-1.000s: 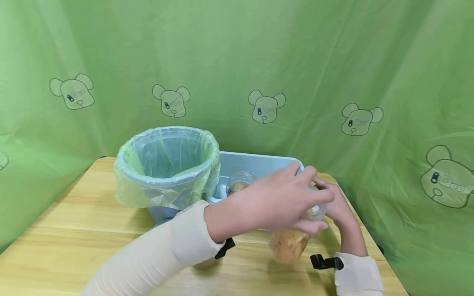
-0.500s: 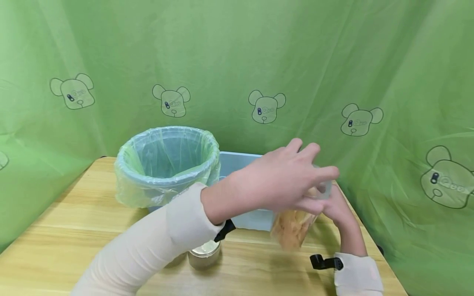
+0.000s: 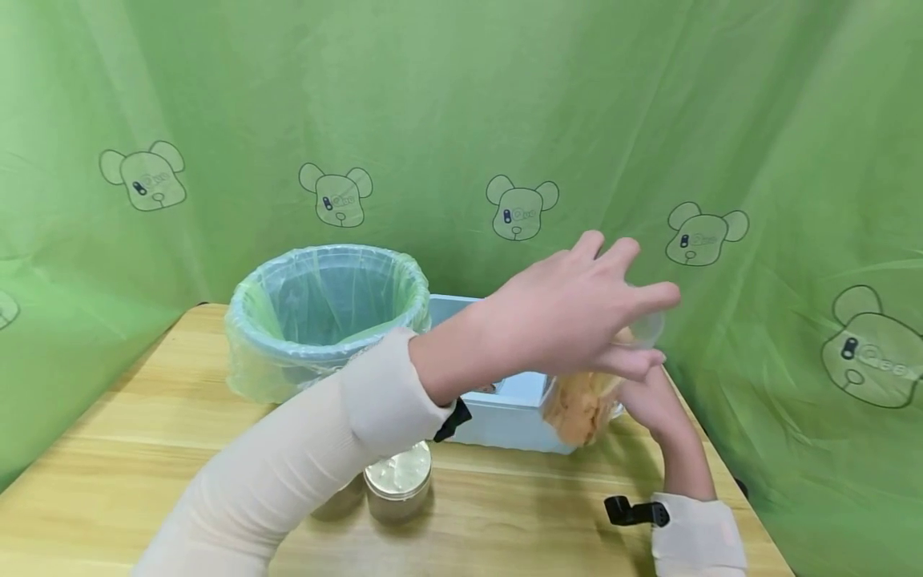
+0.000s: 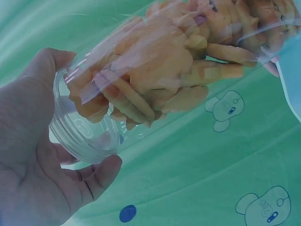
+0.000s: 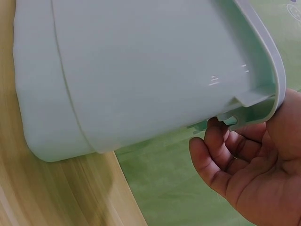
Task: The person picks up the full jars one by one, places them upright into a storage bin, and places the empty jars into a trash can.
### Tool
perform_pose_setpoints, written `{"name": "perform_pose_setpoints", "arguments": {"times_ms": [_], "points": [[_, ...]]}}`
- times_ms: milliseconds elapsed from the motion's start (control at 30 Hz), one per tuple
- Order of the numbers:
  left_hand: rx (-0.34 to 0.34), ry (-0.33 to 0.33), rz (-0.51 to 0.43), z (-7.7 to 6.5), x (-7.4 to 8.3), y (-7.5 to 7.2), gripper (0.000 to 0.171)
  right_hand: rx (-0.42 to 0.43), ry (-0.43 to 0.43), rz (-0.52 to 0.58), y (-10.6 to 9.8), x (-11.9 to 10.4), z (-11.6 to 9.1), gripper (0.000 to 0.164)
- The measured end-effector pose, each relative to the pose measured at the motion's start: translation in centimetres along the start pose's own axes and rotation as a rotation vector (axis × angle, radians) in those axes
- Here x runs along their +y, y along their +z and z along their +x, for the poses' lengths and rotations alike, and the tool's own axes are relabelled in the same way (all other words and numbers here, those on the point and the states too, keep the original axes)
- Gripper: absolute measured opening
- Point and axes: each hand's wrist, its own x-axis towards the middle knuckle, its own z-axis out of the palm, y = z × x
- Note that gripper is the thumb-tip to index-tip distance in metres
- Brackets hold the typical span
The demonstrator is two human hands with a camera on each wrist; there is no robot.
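Head view: your L hand (image 3: 577, 308) grips one end of a clear jar (image 3: 579, 409) full of orange snack pieces; jar hangs tilted below that hand, pieces a bit blurred. Your R hand (image 3: 649, 401) is just below & right of the L hand, partly hidden by jar. Blue box (image 3: 497, 421) is beneath the L hand, w/ the bin (image 3: 310, 351) & its green bag (image 3: 263, 381) farther left. Silver-topped tub (image 3: 399, 471) is on the table (image 3: 144, 417), below-left of the L hand; a 2nd tub (image 3: 339, 506) is beside it, mostly behind your sleeve (image 3: 288, 473).

L wrist view: thumb & fingers curl round the jar's ridged end; snacks stretch away from palm.

R wrist view: your R fingers hook under the box rim, box left of that hand.
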Motion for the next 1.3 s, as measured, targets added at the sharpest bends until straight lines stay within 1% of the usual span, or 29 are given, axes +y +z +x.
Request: {"name": "perform_pose_setpoints", "arguments": {"times_ms": [33,133,300,467,600,667,933,1133,1300], "points": [[0.000,-0.007,0.002,0.2,-0.1,0.1,0.050,-0.001,0.009,-0.001,0.0,0.0,0.0,0.019],[-0.012,-0.033,0.006,0.7,-0.5,0.3,0.053,0.002,0.037,-0.022,-0.1,0.0,-0.1,0.028],[-0.040,-0.087,0.015,1.4,-1.3,0.9,0.056,-0.041,0.087,-0.027,-0.1,-0.3,0.0,0.039],[-0.022,-0.125,0.028,1.9,-1.9,1.7,0.055,-0.070,0.130,-0.032,0.0,-0.5,0.0,0.047],[-0.015,-0.140,0.029,2.3,-2.5,2.5,0.055,-0.079,0.146,-0.038,-0.1,-0.5,0.1,0.056],[-0.015,-0.143,0.024,2.4,-2.8,3.0,0.056,-0.077,0.145,-0.044,-0.1,-0.5,0.1,0.059],[-0.013,-0.169,0.032,3.0,-3.7,5.7,0.057,-0.064,0.153,-0.040,-0.1,-0.8,0.1,0.060],[-0.049,-0.181,0.011,3.2,-4.0,7.8,0.060,-0.055,0.153,-0.049,0.0,-0.8,0.1,0.060],[-0.077,-0.186,-0.006,3.4,-4.0,9.3,0.062,-0.058,0.154,-0.054,0.0,-0.7,0.1,0.061]]}}
